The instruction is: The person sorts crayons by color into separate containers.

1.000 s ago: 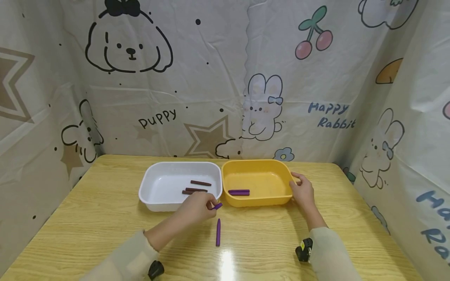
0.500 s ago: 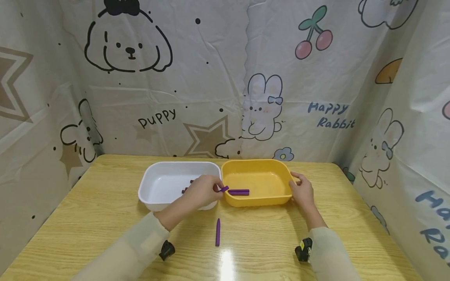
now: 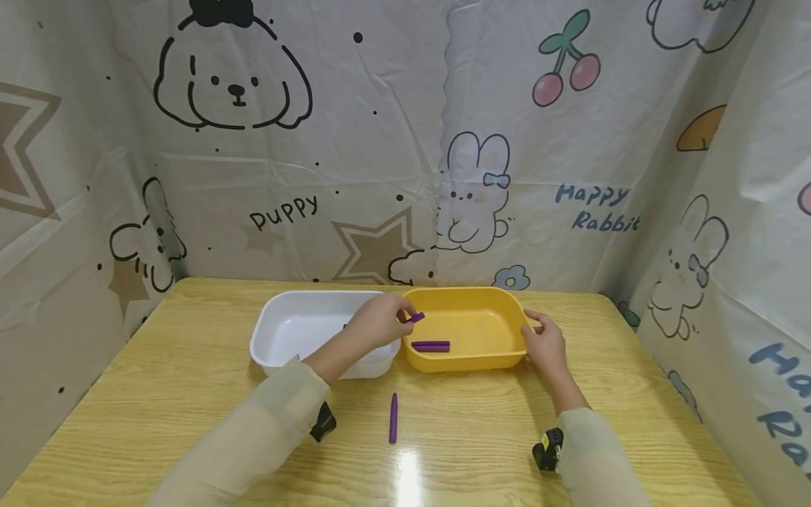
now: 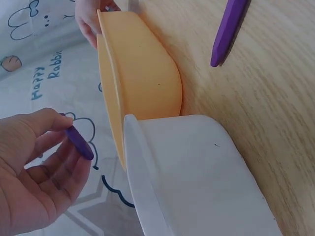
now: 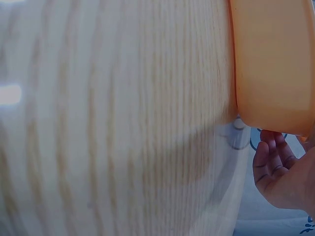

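My left hand (image 3: 378, 320) pinches a purple crayon (image 4: 78, 141) between thumb and fingers, above the left rim of the yellow plastic tub (image 3: 481, 363). Two purple crayons (image 3: 431, 346) lie side by side in that tub. At its right end, my right hand (image 3: 546, 345) grips the rim, thumb over the edge and fingers beneath on the outside. The white plastic tub (image 3: 279, 334) stands on the left, partly covered by my left hand and forearm. Its brown crayons are almost wholly hidden. Another purple crayon (image 3: 393, 418) lies on the table in front of the tubs.
Both tubs stand next to each other near the back of the wooden table (image 3: 469, 436). A printed cloth (image 3: 380, 155) hangs behind and along both sides. Each wrist wears a small black camera (image 3: 548, 451).
My left hand has carried its purple crayon up and rightward, from in front of the white tub to above the yellow tub's left rim. My right hand stays at the yellow tub.
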A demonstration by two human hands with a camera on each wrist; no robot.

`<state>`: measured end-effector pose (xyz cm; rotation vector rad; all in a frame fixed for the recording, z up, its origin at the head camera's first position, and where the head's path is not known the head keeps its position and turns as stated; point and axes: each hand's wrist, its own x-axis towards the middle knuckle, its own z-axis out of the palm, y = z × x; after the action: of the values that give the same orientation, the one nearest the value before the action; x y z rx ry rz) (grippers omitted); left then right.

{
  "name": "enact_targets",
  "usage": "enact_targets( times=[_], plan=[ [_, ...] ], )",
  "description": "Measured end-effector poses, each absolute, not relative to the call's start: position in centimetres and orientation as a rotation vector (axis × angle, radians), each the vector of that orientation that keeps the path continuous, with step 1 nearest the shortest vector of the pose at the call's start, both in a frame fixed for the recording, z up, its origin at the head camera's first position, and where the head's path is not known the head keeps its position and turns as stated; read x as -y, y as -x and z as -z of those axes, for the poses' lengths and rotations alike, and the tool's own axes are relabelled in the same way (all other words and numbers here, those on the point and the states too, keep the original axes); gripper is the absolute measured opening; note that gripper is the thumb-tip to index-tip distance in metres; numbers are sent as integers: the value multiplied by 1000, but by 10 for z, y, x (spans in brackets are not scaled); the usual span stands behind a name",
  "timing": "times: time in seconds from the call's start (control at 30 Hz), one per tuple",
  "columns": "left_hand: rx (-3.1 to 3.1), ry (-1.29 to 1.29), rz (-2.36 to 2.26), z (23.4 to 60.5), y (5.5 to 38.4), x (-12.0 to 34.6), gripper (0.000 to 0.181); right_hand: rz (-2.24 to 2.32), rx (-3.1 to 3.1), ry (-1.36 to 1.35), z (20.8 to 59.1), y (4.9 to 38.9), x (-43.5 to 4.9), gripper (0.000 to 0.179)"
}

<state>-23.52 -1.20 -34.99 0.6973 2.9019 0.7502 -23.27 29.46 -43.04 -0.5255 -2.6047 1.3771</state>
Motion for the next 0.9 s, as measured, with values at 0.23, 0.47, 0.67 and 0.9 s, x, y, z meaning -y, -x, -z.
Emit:
enact_targets(
  times=[0.23,0.47,0.67,0.9],
  plan=[
    [-2939,-801,-657,352,246,5,21,-1372,2593,525,428,233,-296,42],
    [-2889,-824,-732,357,255,-4,23,-1371,2602,535,428,233,-297,42],
    [-2859,-824,-806,367,264,-14,21,-1384,2603,533,429,233,-297,42],
    [-2867,-829,-825,382,272,-19,22,-1393,2604,525,432,233,-296,42]
  ],
)
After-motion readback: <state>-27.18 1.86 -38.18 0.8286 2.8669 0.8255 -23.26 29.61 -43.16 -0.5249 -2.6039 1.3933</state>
